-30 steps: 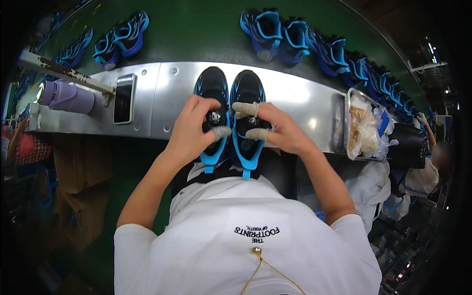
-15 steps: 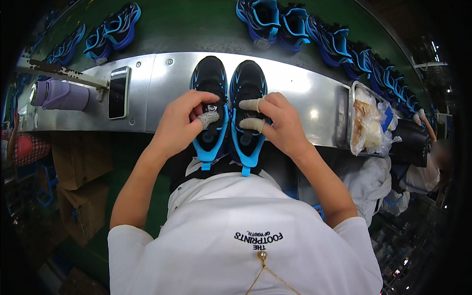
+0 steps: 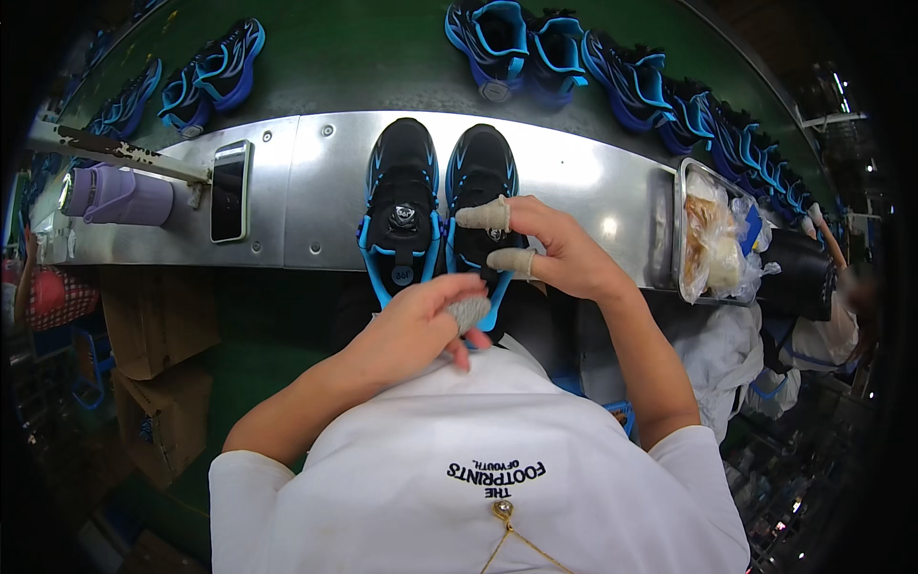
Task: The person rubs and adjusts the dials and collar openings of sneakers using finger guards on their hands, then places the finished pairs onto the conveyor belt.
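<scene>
A pair of black shoes with blue trim stands side by side on a metal shelf [image 3: 306, 206], toes away from me. The left shoe [image 3: 402, 187] has a round dial on its tongue and nothing on it. My right hand [image 3: 559, 253], with taped thumb and forefinger, grips the right shoe [image 3: 481, 167] at its opening. My left hand [image 3: 416, 330] hovers by the heels, fingers loosely curled, its grey-capped thumb touching the right shoe's blue heel.
A phone [image 3: 230, 189] and a purple bottle [image 3: 120, 196] lie on the shelf's left. A metal tray [image 3: 681, 230] with plastic bags sits at its right. Beyond runs a green belt [image 3: 363, 57] carrying several blue shoes [image 3: 497, 33]. Cardboard boxes [image 3: 153, 330] stand below left.
My left hand has come off the left shoe and drawn back to the heels. My right hand has stayed on the right shoe.
</scene>
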`<state>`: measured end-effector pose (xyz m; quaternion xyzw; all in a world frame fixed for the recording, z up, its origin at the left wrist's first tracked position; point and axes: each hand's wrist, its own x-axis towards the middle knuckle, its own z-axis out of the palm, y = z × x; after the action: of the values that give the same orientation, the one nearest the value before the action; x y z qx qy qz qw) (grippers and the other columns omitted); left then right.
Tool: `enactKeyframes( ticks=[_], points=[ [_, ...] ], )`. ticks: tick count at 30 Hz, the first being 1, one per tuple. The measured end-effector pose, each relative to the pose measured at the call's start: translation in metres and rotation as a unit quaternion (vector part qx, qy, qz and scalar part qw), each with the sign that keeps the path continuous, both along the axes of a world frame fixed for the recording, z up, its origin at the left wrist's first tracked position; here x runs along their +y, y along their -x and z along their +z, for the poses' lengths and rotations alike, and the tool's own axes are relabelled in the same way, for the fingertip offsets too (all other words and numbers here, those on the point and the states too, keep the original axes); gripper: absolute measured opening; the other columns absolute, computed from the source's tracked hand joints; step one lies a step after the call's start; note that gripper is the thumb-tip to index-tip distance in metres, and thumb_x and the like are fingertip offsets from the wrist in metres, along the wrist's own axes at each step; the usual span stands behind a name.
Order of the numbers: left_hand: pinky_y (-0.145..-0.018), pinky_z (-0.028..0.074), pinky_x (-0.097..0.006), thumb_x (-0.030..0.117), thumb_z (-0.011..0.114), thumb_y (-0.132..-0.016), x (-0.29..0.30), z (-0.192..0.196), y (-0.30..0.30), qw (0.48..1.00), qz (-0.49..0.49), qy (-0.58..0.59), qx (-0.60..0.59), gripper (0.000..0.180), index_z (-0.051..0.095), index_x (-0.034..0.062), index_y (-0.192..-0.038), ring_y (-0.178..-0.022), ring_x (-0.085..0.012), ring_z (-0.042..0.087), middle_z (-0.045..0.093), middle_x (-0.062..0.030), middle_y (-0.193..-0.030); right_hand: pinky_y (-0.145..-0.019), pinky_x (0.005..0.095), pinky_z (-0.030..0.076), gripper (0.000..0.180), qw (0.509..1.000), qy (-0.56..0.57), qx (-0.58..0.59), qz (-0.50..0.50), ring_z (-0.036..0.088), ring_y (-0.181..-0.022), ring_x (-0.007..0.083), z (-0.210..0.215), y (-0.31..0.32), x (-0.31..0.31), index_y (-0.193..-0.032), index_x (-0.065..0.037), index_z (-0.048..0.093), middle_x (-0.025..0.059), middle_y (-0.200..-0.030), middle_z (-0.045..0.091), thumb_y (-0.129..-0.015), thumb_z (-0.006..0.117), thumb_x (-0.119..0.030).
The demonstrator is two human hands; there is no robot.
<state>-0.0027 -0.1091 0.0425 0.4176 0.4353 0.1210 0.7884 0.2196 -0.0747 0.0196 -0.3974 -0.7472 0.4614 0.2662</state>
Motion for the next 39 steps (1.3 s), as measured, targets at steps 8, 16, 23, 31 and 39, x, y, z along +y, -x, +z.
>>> enactKeyframes(
  ticks=[8,16,23,31,39],
  points=[
    [-0.078,0.051,-0.026,0.010,0.041,-0.099,0.003,-0.023,-0.029,0.971,0.186,0.103,-0.109,0.027,0.051,-0.0034,-0.120,-0.083,-0.0160,0.062,0.065,-0.0180,-0.100,-0.076,0.0325,0.045,0.040,0.986,-0.079,-0.016,-0.145,0.053,-0.083,0.0227,-0.013,0.013,-0.006,-0.115,-0.009,0.067,0.0072,-0.085,0.054,-0.076,0.072,-0.007],
    [-0.076,0.052,-0.025,0.012,0.048,-0.098,-0.003,-0.038,-0.038,0.961,0.212,0.101,-0.146,0.025,0.053,-0.0017,-0.119,-0.078,-0.0145,0.063,0.066,-0.0183,-0.102,-0.080,0.0315,0.046,0.044,0.989,-0.007,-0.044,-0.144,0.055,-0.087,0.0217,-0.013,0.006,-0.010,-0.119,-0.010,0.066,0.0080,-0.090,0.057,-0.076,0.072,-0.011],
    [-0.076,0.052,-0.026,0.011,0.047,-0.099,0.003,-0.034,-0.036,0.977,0.138,0.120,-0.109,0.025,0.053,-0.0022,-0.118,-0.080,-0.0160,0.064,0.066,-0.0183,-0.102,-0.077,0.0315,0.047,0.039,0.992,-0.004,0.064,-0.107,0.055,-0.086,0.0220,-0.019,-0.001,-0.007,-0.114,-0.011,0.067,0.0079,-0.088,0.058,-0.075,0.073,-0.012],
    [-0.076,0.052,-0.028,0.009,0.044,-0.099,0.003,-0.047,-0.030,0.956,0.154,0.167,-0.184,0.024,0.052,-0.0037,-0.118,-0.098,-0.0214,0.065,0.060,-0.0124,-0.110,-0.078,0.0290,0.046,0.049,0.984,0.035,0.126,-0.123,0.054,-0.086,0.0167,-0.018,0.003,-0.004,-0.125,-0.010,0.064,0.0051,-0.093,0.059,-0.076,0.072,-0.009],
    [-0.077,0.052,-0.028,0.010,0.041,-0.100,-0.001,-0.044,-0.036,0.953,0.203,0.155,-0.163,0.026,0.051,-0.0038,-0.119,-0.090,-0.0192,0.064,0.063,-0.0183,-0.106,-0.088,0.0292,0.046,0.053,0.991,-0.012,-0.065,-0.117,0.058,-0.099,0.0177,-0.009,0.004,-0.002,-0.128,-0.007,0.060,0.0081,-0.113,0.064,-0.076,0.072,-0.008]
  ],
)
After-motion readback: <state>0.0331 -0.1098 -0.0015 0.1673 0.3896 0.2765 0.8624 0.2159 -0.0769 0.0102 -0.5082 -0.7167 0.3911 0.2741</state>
